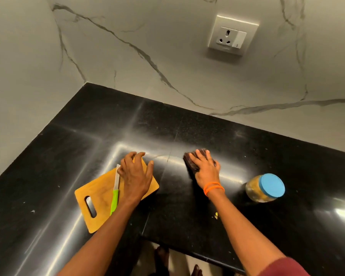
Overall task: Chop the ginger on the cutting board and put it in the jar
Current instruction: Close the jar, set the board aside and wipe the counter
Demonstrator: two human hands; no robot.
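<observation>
left hand (135, 176) rests flat, fingers spread, on cutting board (100, 198) beside knife (115, 193); right hand (205, 169) presses dark cloth (190, 163) onto tabletop (187, 206) near lidded jar (265, 188).

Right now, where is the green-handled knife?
In the head view, the green-handled knife lies on the wooden cutting board, left of centre, beside the left hand resting there.

Left hand (135, 177) on cutting board (100, 198) beside knife (115, 193), right hand (204, 168) pressing dark cloth (189, 162), lidded jar (264, 188) on counter (187, 132)

Home kitchen (black countertop (187, 124), wall socket (233, 35))
</observation>
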